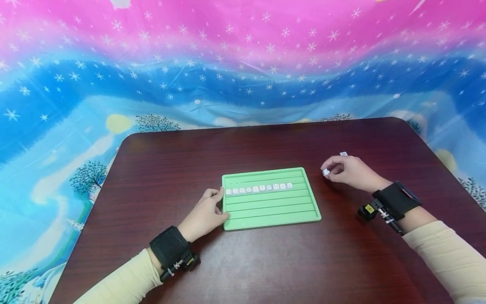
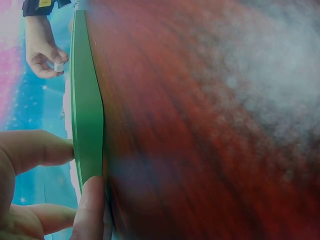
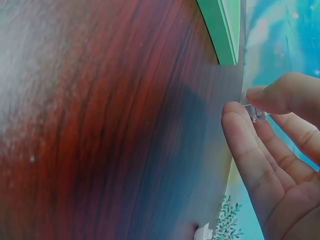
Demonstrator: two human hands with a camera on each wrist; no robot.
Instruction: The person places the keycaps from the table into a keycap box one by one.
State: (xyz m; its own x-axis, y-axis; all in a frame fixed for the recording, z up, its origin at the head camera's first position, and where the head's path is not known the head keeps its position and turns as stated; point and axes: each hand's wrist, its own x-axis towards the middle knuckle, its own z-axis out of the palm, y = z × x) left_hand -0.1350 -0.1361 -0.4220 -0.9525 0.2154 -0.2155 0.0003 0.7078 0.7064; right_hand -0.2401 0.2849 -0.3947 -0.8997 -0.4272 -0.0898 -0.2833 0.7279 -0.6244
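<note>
My left hand (image 1: 204,214) holds the left edge of a light green ridged tray (image 1: 271,214), thumb and fingers spread along its side. In the left wrist view the thumb presses against the side of the tray (image 2: 88,110). A row of small white keycaps (image 1: 259,188) sits in one groove of it; their markings are too small to read. Right of the tray, my right hand (image 1: 351,171) pinches one small white keycap (image 1: 325,172) above the table. Close up, this keycap (image 3: 257,114) has a clear, see-through lower part between thumb and fingertips.
Another small white piece (image 1: 343,154) lies on the table just behind my right hand. The dark red-brown wooden table (image 1: 182,156) has rounded far corners. Behind it hangs a pink and blue snow-patterned cloth (image 1: 243,63).
</note>
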